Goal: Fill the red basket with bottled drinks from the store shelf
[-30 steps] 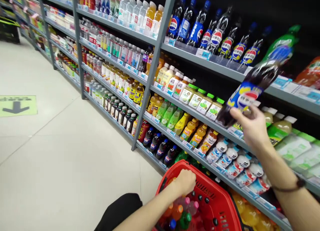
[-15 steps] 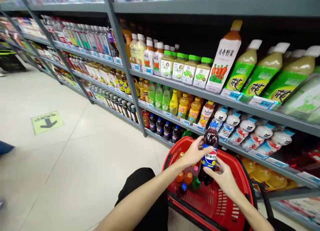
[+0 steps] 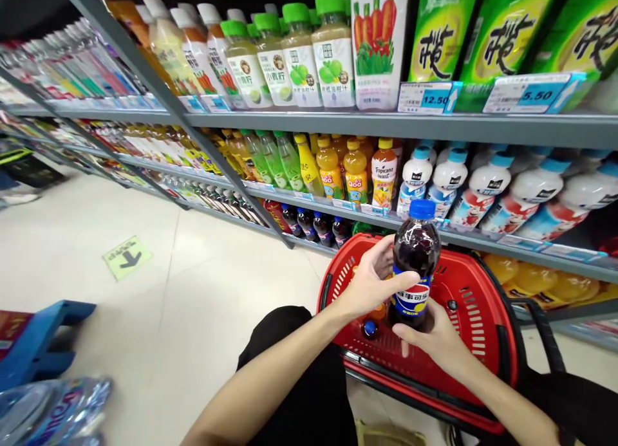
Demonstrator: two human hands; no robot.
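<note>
A dark cola bottle (image 3: 416, 246) with a blue cap and a blue Pepsi-style label stands nearly upright between my hands. My left hand (image 3: 374, 282) wraps its left side, thumb lying across the label. Lower down, my right hand (image 3: 429, 333) supports the bottle near its base, its fingers partly hidden behind it. Both hands are over a red shopping basket (image 3: 468, 369) with slotted walls. Inside the basket, a blue-capped bottle (image 3: 370, 329) and orange caps show beside my left hand; the rest of those bottles is hidden by my hands and the held bottle.
A grey shelf (image 3: 309, 127) full of drinks runs along the far side of the basket. White bottles with blue caps (image 3: 454, 176) stand just beyond it. At lower left are a blue pallet (image 3: 53, 343) and wrapped water bottles (image 3: 53, 407). A floor arrow sticker (image 3: 127, 258) lies left.
The view has moved closer to the shelf, and the pallet and water bottles have come into sight. The cola bottle, still in both hands, appears larger and more upright.
</note>
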